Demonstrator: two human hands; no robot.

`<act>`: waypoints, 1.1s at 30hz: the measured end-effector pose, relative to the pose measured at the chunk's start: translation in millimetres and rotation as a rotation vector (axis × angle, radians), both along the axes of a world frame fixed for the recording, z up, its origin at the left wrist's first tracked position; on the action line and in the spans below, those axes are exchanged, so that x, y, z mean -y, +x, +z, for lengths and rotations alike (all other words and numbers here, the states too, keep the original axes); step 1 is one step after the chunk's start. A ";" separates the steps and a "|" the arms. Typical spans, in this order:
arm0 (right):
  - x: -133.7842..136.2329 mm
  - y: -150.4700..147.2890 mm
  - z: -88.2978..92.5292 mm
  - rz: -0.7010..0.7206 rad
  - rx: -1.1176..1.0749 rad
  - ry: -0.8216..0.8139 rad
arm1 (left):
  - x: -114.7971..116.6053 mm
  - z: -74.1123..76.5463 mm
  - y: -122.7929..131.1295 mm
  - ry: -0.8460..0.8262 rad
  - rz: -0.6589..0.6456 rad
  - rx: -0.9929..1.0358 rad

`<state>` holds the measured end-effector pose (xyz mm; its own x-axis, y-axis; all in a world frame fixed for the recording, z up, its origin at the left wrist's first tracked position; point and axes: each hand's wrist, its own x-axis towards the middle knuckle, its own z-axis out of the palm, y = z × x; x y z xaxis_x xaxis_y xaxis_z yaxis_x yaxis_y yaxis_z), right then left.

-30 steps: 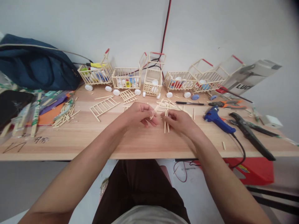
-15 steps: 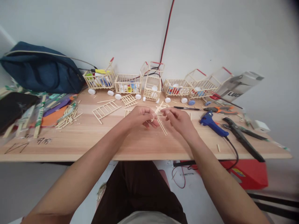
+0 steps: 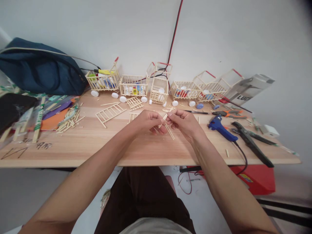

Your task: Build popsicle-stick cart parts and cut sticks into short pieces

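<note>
Above the middle of the table, my left hand (image 3: pixel 151 121) pinches thin wooden sticks (image 3: pixel 165 116) that slant up to the right. My right hand (image 3: pixel 181 122) is closed at their upper end, thumb and fingertips together on them. The fingers hide part of the sticks, so I cannot tell how many there are. Just below the fingertips, more loose sticks (image 3: pixel 171 132) lie on the table. To the left of my left hand lie a ladder-shaped stick frame (image 3: pixel 110 113) and a smaller stick grid (image 3: pixel 134 103).
Several small stick-built carts (image 3: pixel 133 87) with white or blue wheels line the wall. A blue glue gun (image 3: pixel 222 128), black-handled pliers (image 3: pixel 252 144), orange-handled pliers (image 3: pixel 230 113) and a black pen (image 3: pixel 197 112) lie right. A blue bag (image 3: pixel 44 70) and stick scraps (image 3: pixel 69 123) are left.
My right hand has moved slightly left and closed on the upper end of the sticks. My left hand keeps its pinch. The view has shifted a little.
</note>
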<state>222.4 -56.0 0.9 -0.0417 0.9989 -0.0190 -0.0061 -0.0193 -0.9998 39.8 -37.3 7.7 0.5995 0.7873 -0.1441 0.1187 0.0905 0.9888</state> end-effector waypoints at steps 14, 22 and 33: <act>0.6 1.7 -5.5 0.040 -0.051 -0.022 | 3.9 5.4 0.9 0.024 0.021 -0.016; 0.5 0.6 -7.2 0.071 -0.079 -0.047 | 3.2 3.4 -0.8 0.005 -0.002 -0.009; 1.7 1.9 2.4 0.021 -0.055 -0.050 | -0.9 -0.7 -6.7 -0.066 -0.198 0.116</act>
